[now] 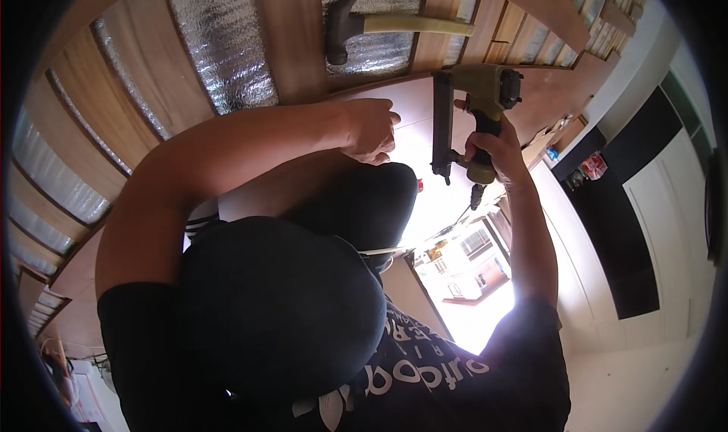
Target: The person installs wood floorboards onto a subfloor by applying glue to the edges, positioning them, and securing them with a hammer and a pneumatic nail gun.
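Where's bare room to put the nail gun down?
Bare: the wide plank between foil strip and hammer; wood panels far left. Crowded: the pale board between left hand and the nail gun in the right hand.

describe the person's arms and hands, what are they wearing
Both arms are bare below short black sleeves; the shirt carries white lettering. The left hand and right hand wear no gloves, and no watch or ring shows.
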A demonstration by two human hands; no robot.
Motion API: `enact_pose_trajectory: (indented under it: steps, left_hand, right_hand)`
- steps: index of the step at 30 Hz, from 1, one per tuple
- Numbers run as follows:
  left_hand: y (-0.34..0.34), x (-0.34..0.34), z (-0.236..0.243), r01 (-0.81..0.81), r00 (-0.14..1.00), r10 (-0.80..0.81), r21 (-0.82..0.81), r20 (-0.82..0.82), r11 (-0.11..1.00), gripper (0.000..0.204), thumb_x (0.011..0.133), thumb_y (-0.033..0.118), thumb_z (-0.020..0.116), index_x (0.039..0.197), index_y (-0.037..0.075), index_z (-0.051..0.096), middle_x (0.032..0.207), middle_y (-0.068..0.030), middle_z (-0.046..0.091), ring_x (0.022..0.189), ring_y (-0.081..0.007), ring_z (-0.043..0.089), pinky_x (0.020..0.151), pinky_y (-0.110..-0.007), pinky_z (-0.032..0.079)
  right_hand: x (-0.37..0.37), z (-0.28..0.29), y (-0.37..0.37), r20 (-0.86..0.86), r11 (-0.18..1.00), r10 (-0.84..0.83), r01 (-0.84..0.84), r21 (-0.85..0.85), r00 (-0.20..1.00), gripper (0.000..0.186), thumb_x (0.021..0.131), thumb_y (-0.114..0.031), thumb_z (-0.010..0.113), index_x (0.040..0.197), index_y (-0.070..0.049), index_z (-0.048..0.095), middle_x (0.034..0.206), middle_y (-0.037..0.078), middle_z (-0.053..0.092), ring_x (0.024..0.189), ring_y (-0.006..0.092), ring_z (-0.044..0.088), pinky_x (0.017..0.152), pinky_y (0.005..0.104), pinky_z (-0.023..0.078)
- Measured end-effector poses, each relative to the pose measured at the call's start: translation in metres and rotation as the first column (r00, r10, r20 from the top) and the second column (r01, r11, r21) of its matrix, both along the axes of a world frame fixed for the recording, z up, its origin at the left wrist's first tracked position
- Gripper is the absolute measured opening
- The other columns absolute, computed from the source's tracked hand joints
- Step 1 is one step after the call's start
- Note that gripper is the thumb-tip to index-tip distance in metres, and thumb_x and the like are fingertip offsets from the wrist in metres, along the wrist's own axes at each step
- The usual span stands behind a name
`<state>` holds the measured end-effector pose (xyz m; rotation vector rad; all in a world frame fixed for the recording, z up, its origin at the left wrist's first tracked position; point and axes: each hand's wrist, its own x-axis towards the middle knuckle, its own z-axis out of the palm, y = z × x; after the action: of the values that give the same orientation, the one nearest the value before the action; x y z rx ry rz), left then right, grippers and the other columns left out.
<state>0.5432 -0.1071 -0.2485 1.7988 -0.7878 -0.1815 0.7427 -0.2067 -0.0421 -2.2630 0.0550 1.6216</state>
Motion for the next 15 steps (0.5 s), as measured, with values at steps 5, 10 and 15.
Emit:
enact_pose_trajectory:
  steps: [5, 10, 15]
  left_hand:
    - [-0.008, 0.008, -0.021, 0.054, 0.996, -0.066, 0.171, 0.066, 0.984, 0.042, 0.100, 0.040, 0.055, 0.074, 0.013, 0.073, 0.081, -0.0018, 0.072, 0.104, -0.0203, 0.062, 0.102, -0.042, 0.044]
    - [0.005, 0.015, -0.012, -0.067, 0.979, 0.060, -0.026, -0.194, 0.997, 0.033, 0.092, 0.031, 0.061, 0.069, 0.010, 0.072, 0.077, -0.0086, 0.070, 0.087, -0.0283, 0.068, 0.091, -0.042, 0.053]
    - [0.000, 0.017, -0.017, -0.092, 0.979, 0.078, -0.068, -0.187, 0.993, 0.035, 0.090, 0.032, 0.066, 0.064, 0.009, 0.070, 0.068, -0.0087, 0.064, 0.081, -0.0253, 0.065, 0.089, -0.042, 0.052]
  right_hand:
    - [0.010, -0.017, -0.006, -0.056, 1.000, -0.017, 0.018, 0.017, 0.998, 0.058, 0.083, 0.001, 0.061, 0.140, 0.001, 0.052, 0.080, 0.008, 0.067, 0.063, 0.0157, 0.066, 0.063, 0.0306, 0.057]
    - [0.024, -0.022, 0.002, -0.162, 0.999, 0.026, -0.030, -0.027, 0.986, 0.059, 0.083, 0.006, 0.061, 0.141, 0.001, 0.051, 0.103, 0.012, 0.069, 0.065, 0.0151, 0.066, 0.063, 0.0316, 0.057]
    - [0.050, -0.029, -0.007, -0.247, 0.989, 0.116, -0.134, -0.059, 0.962, 0.055, 0.083, 0.005, 0.061, 0.138, 0.000, 0.053, 0.110, 0.013, 0.069, 0.066, 0.0147, 0.065, 0.065, 0.0319, 0.057]
